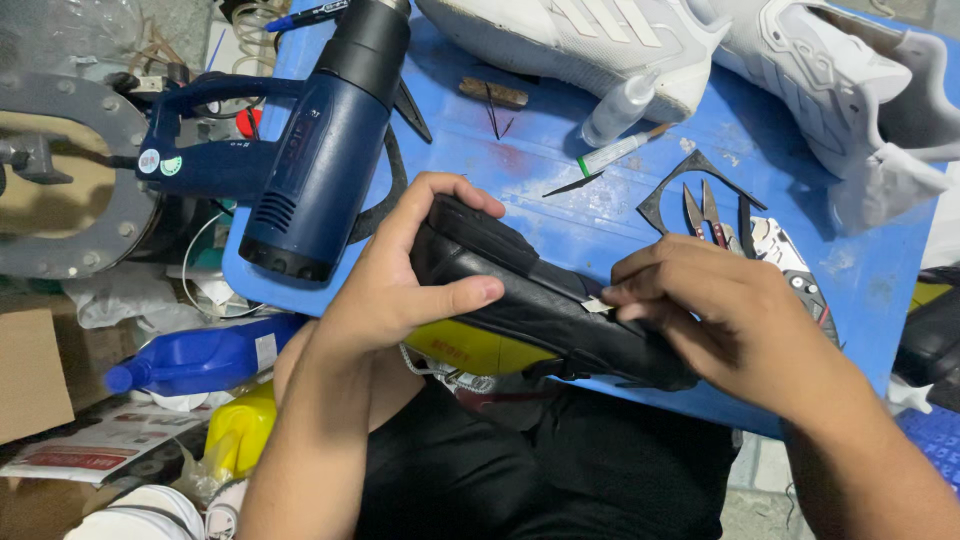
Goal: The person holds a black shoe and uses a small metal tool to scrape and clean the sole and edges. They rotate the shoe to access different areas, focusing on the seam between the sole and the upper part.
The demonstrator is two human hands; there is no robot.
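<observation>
Black shoe (pixel 530 290) lies across the near edge of the blue table (pixel 560 200), over the person's lap, its yellow sole edge (pixel 480 348) facing down toward the body. Left hand (pixel 400 280) clamps one end of the shoe: fingers curl over the top, thumb presses flat along the side. Right hand (pixel 720 310) rests on the other end, fingertips pinched narrow on a small pale tab (pixel 597 306) at the shoe's upper surface; what the tab is cannot be told. A dark blue heat gun (pixel 320 150) lies on the table's left part, nozzle pointing away from the person, just beyond the left hand. Two white shoes (pixel 700 50) sit at the far edge. Between them and the right hand lie a small clear bottle (pixel 618 110), a pair of snips (pixel 705 212) and a black triangular offcut (pixel 690 175). Left of the table, lower down, stand a blue bottle (pixel 200 355) and a yellow container (pixel 240 430).
</observation>
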